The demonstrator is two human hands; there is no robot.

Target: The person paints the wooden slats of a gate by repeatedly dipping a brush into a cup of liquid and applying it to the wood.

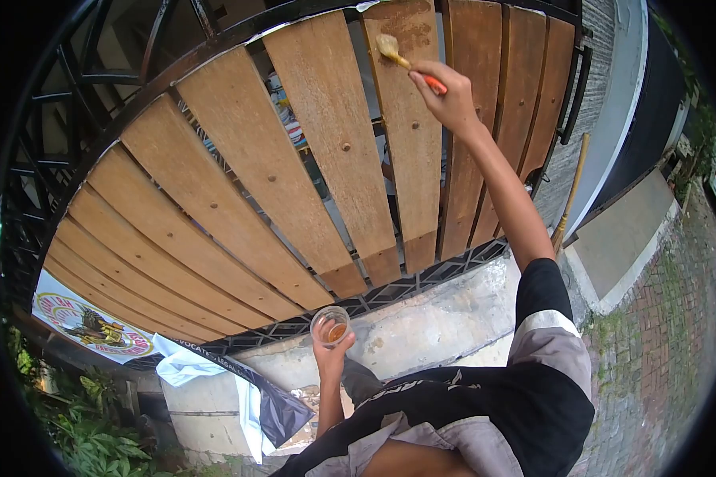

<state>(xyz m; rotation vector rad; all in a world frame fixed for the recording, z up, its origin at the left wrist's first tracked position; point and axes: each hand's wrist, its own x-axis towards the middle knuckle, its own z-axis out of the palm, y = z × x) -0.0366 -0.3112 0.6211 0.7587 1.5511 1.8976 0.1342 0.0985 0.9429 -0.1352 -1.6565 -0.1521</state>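
Note:
My right hand is closed on the orange-tipped handle of a paintbrush. The pale bristles touch, or hang very close to, the upper part of a wooden gate slat. Around and above the bristles the slat is darker and looks wet; below, it is lighter and dull. Lower down, my left hand is wrapped round a clear plastic cup with some amber-brown liquid in it. Slats to the right are dark brown, while those to the left are paler with darkened bottom ends on some.
A black metal frame borders the slats. A printed banner and a white cloth hang at lower left above green plants. At right, a wooden stick leans near the wall beside brick paving.

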